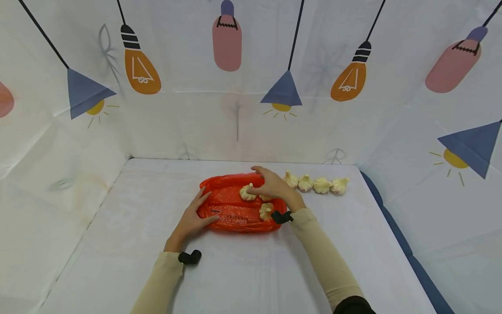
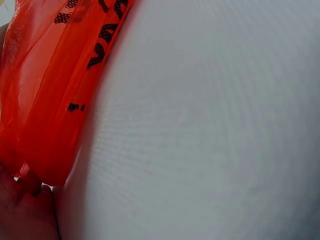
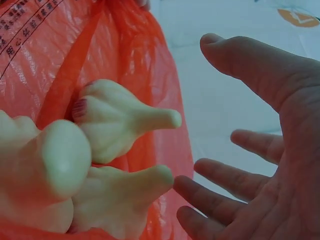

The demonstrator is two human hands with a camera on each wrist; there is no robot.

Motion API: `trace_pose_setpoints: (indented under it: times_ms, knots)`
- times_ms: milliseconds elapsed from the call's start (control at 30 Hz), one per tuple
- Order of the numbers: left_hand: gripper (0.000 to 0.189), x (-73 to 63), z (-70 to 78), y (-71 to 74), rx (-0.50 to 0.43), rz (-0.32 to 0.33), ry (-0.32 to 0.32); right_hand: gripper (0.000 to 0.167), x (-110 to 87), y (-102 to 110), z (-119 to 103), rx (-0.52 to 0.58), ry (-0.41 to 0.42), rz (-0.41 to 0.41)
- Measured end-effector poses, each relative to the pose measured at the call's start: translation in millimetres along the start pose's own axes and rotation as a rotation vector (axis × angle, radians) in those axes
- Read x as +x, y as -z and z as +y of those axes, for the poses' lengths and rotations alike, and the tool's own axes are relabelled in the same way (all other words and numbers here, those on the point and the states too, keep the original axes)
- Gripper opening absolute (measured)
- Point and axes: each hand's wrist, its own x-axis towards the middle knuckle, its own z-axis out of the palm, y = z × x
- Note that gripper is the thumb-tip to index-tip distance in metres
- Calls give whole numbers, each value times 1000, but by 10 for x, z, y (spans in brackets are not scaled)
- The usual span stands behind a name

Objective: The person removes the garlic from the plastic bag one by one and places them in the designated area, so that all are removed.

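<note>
A red plastic bag (image 1: 231,198) lies spread on the white table, dark print on its front. My left hand (image 1: 194,218) holds its left end, thumb at the front and fingers at the rim. Only part of that hand shows in the left wrist view, beside the bag (image 2: 55,100). Garlic bulbs lie on the bag: one (image 1: 248,192) near my right thumb, one partly hidden under the hand, another (image 1: 266,211) near the front. Above the bag's right half hovers my right hand (image 1: 272,185). In the right wrist view its fingers are spread, apart from the garlic bulbs (image 3: 112,120).
Several more garlic bulbs (image 1: 321,185) stand in a row to the right of the bag, towards the back of the white table (image 1: 243,270). Behind rises a white cloth (image 1: 188,117) printed with lamps and bulbs. Blue fabric (image 1: 396,231) runs along the right edge.
</note>
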Motion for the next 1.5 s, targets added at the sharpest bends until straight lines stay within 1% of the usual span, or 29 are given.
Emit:
trace_pose_setpoints:
  times_ms: [133,233,433,533,733,900,1067,1233,1500]
  knots:
    - [93,1,14,-2,-4,-1,11,84,28,-29,29,-7,4,-13]
    - [92,-2,16,-3,3,-4,11,79,53,-55,50,-34,6,-17]
    - [92,-8,15,4,8,-5,8,72,77,-112,62,-65,-11,-36]
    - [92,-10,10,5,7,-5,11,72,90,-143,64,-57,-8,-50]
    - [93,-7,-5,-6,-2,-4,20,73,105,-180,47,-51,39,-68]
    - [93,-6,-6,-9,-9,-3,27,73,121,-199,-17,-66,63,-91]
    - [93,-11,-10,-4,-11,-1,17,73,135,-230,-87,-52,69,-136]
    - [94,-11,-5,3,-4,3,3,72,176,-257,-106,-89,97,-160]
    - [94,-2,28,1,-4,-3,18,72,234,-251,-141,-136,101,-162]
